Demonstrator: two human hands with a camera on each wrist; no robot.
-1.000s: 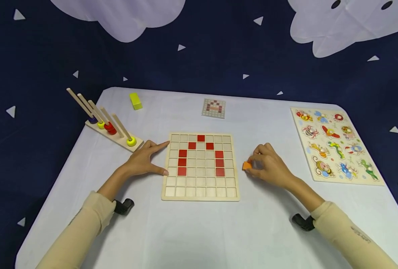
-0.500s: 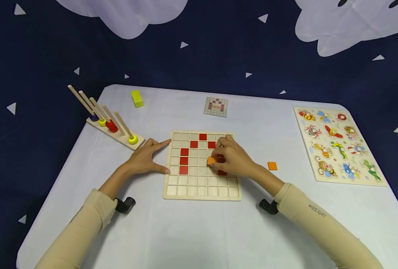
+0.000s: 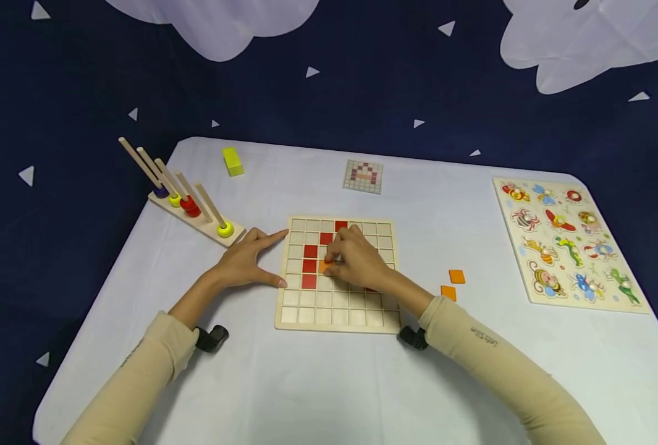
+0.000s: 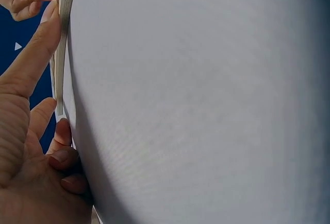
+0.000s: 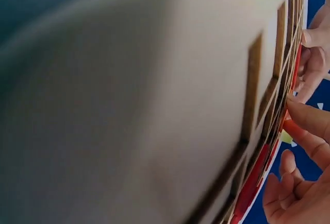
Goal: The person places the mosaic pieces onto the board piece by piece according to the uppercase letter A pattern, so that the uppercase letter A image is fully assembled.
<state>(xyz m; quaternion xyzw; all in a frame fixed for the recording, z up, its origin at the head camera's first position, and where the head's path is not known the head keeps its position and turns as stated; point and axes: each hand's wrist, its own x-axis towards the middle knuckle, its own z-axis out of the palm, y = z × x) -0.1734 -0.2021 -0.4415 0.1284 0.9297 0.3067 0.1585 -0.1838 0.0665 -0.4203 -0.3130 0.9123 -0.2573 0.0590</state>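
My left hand (image 3: 242, 262) lies at the left edge of the wooden grid board (image 3: 340, 316). Its thumb and index finger are spread, their tips touching the frame. Over the middle of the board, my right hand (image 3: 358, 259) pinches an orange square tile (image 3: 324, 267) between thumb and index finger. That tile is at a cell just right of the column of red tiles (image 3: 309, 266). More red tiles sit higher on the board, and the right hand hides part of its right side. In the right wrist view the fingertips (image 5: 296, 103) are right at the board's surface.
Two loose orange tiles (image 3: 456, 276) lie right of the board, near the right forearm. A small pattern card (image 3: 363, 177) is behind the board. A peg stacker (image 3: 195, 224) and a yellow-green block (image 3: 232, 161) stand left; an insect puzzle (image 3: 573, 244) lies right.
My right hand has moved left from beside the board to its middle, carrying an orange tile. Two orange tiles now show on the table. The left hand stays at the board's edge.
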